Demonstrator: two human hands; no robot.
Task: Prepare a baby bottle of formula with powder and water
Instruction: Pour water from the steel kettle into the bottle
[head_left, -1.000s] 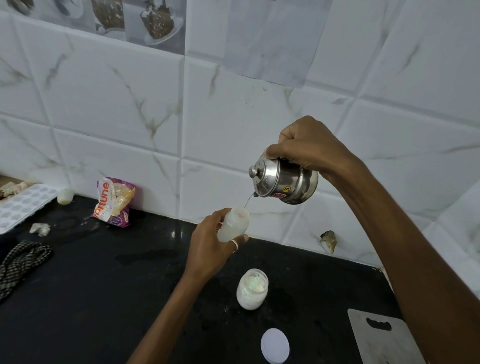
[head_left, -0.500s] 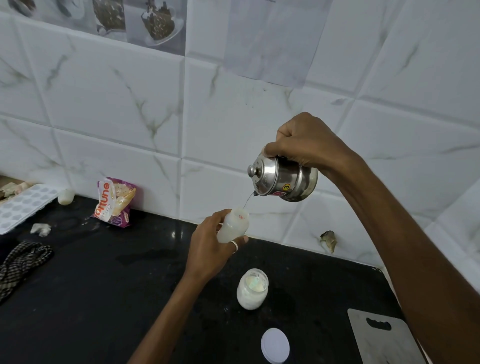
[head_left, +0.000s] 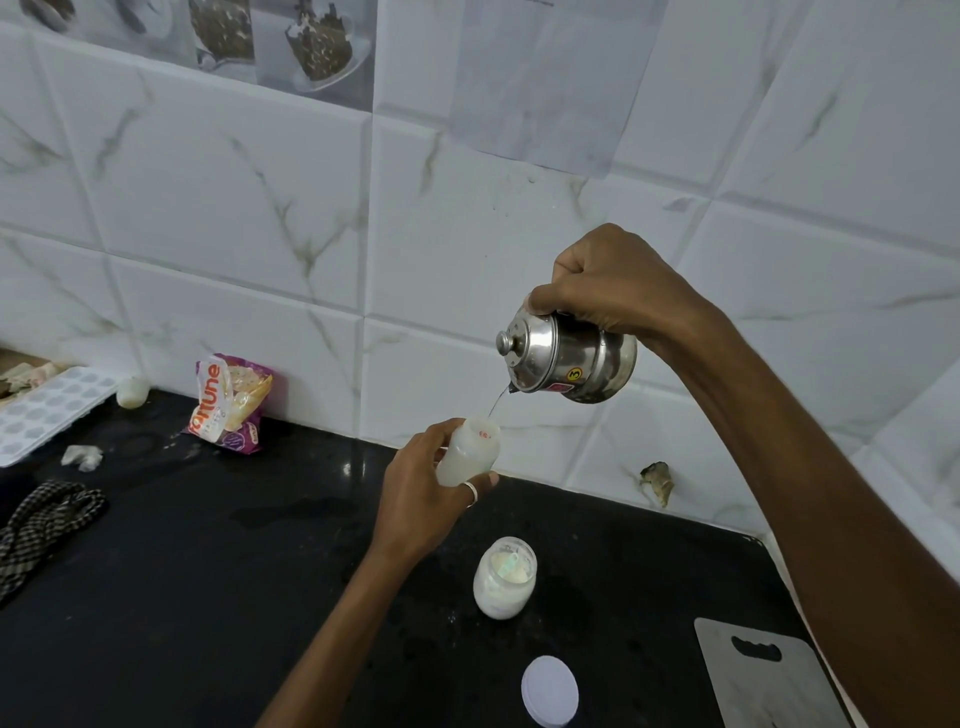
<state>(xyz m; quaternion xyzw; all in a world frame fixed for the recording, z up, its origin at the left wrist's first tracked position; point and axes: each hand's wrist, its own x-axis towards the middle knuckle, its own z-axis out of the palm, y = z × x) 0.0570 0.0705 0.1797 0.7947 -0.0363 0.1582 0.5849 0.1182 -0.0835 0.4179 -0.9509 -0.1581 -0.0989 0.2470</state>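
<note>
Nearest, a white round lid (head_left: 549, 690) lay flat on the black counter (head_left: 208, 597), just before an open jar of white powder (head_left: 504, 578). Beyond the jar, the left hand (head_left: 421, 499) curled its fingers round a cloudy baby bottle (head_left: 470, 452), held tilted above the counter. Higher and to the right, the right hand (head_left: 618, 291) gripped a lidded steel pot (head_left: 566, 358) from above, tipped so a thin stream of water (head_left: 497, 402) ran into the bottle's mouth. Farther left, a printed packet (head_left: 228, 405) leaned against the tiled wall (head_left: 467, 234).

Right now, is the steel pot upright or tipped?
Tipped. The right hand holds the steel pot spout-down; a thin stream runs from it into the bottle in the left hand.
</note>
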